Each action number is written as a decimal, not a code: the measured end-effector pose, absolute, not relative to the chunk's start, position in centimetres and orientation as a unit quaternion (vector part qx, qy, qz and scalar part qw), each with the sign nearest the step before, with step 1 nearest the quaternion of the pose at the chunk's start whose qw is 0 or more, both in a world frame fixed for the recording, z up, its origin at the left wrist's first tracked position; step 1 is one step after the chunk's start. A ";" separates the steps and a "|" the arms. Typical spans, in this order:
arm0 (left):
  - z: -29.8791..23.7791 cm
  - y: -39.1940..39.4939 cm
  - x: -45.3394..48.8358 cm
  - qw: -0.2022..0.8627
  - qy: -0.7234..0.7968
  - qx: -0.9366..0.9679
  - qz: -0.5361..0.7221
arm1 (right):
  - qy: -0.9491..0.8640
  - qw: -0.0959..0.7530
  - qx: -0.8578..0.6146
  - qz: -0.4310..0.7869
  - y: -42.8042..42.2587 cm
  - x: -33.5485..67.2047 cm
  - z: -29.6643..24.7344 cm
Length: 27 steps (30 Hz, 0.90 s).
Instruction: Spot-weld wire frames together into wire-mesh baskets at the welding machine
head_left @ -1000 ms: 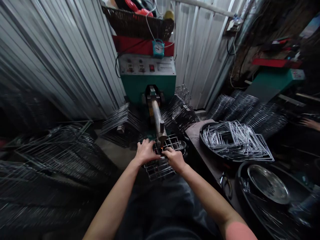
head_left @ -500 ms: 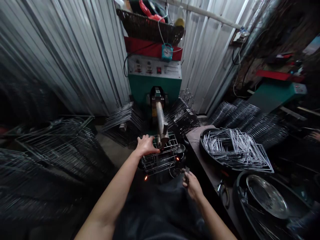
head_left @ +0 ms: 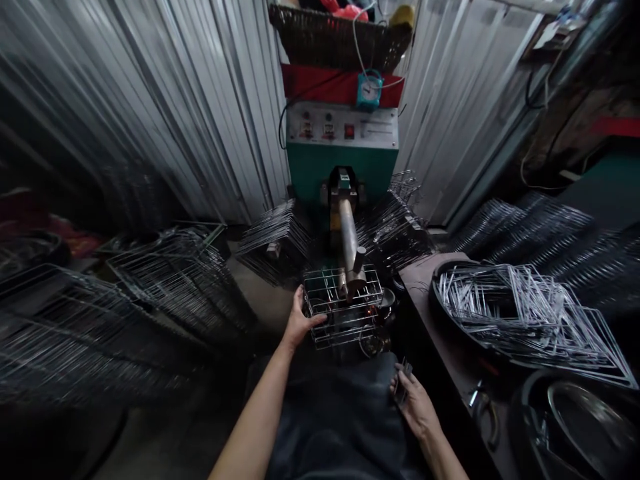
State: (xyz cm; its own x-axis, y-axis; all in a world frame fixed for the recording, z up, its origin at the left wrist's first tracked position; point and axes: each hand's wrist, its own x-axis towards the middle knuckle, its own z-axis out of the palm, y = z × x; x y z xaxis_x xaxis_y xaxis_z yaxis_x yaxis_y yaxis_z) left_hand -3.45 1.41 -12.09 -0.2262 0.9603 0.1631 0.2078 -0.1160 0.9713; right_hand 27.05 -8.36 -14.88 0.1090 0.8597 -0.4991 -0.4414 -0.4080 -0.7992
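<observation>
A wire basket [head_left: 345, 320] of thin metal rods sits under the arm of a spot welder [head_left: 347, 227], whose electrode end comes down over its mesh. My left hand [head_left: 299, 325] grips the basket's left side, thumb along the front and fingers round the edge. Low on the right, beside the dark apron [head_left: 340, 413], my right hand [head_left: 414, 399] is closed on a few small flat metal pieces [head_left: 403, 380]; their exact kind is unclear. A small orange glow shows through the basket's right part, near a round metal cup [head_left: 387, 298].
Stacks of bent wire panels [head_left: 277, 240] lean left and right of the welder. On the right bench, a black tub [head_left: 435, 293] holds wire frames [head_left: 520, 307], near pliers [head_left: 487, 417]. Wire racks [head_left: 170, 280] crowd the left. A teal clock [head_left: 369, 90] hangs above.
My left hand has shifted from the basket's top to its left side. Two bright orange sparks have gone, leaving a faint glow. The right hand still holds the metal pieces. The view has turned left.
</observation>
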 end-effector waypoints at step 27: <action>0.4 -6.6 -0.4 -0.030 0.580 0.807 0.109 | -0.659 0.401 -0.473 0.425 -4.5 16.5 -3.8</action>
